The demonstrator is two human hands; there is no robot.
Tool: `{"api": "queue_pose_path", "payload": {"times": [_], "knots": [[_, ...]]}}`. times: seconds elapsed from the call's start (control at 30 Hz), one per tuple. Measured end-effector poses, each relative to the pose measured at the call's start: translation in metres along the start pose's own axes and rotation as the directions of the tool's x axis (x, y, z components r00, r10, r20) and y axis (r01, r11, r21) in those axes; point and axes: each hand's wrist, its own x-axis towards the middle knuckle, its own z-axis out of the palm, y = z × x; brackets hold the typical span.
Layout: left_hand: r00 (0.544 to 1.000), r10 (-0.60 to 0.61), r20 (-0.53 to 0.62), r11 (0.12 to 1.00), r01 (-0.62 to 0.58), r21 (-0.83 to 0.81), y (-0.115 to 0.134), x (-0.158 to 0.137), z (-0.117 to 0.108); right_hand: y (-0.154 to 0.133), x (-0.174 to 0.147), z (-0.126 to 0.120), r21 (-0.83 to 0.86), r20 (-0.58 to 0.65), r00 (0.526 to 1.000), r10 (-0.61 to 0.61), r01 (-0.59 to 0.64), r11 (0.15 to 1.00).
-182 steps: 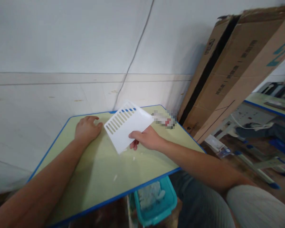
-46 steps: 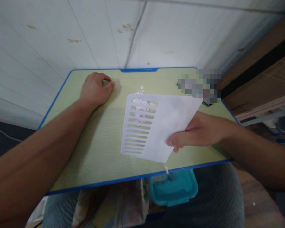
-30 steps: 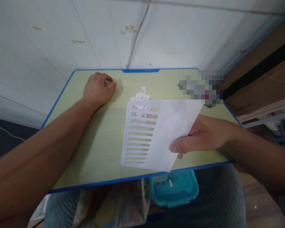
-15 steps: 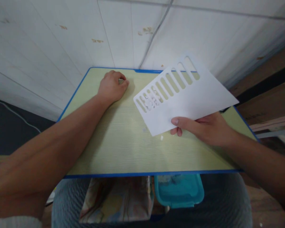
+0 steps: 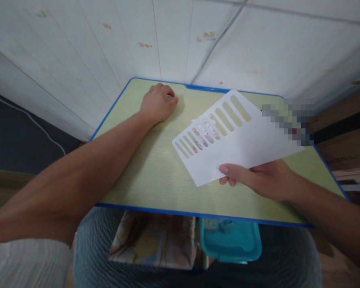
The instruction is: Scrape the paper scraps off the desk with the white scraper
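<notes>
My right hand [image 5: 270,180] grips a flat white card [image 5: 243,148] by its lower edge, thumb on top and fingers underneath. Rounded slots of graded length run along the card's far side, and it is held tilted above the table [image 5: 147,180]. Through the middle slots shows a small pale patterned piece [image 5: 208,130], mostly hidden by the card; I cannot make out its kind. My left hand [image 5: 159,102] rests near the table's back left, fingers curled and thumb tip meeting them, with only a small gap inside and nothing seen in it.
A white panelled wall [image 5: 174,40] with a grey cable [image 5: 219,40] stands behind the blue-edged table. Below the front edge are a patterned cloth bag [image 5: 156,244] and a turquoise plastic box [image 5: 231,244]. Cardboard boxes [image 5: 348,144] stand at right; a pixelated patch covers the table's back right corner.
My view has shifted. The card has been lowered and flattened toward the table, still in my right hand, and the pale piece now shows through slots farther along. My left hand keeps its pose.
</notes>
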Motion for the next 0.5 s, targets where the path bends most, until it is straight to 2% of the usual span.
{"api": "queue_pose_path", "payload": {"times": [0.2, 0.4, 0.5], "knots": [[1.000, 0.013, 0.001, 0.999, -0.013, -0.031, -0.001, 0.000, 0.001, 0.000, 0.000, -0.002, -0.132, 0.001, 0.993, -0.119, 0.118, 0.984], [1.000, 0.011, 0.014, 1.000, -0.011, 0.028, 0.005, -0.004, -0.003, 0.000, 0.001, 0.001, -0.167, -0.052, 0.986, -0.156, 0.146, 0.975], [0.999, 0.008, 0.035, 0.999, -0.009, 0.031, 0.009, -0.006, -0.005, -0.008, 0.003, -0.001, -0.154, -0.034, 0.986, -0.164, 0.157, 0.975]]}}
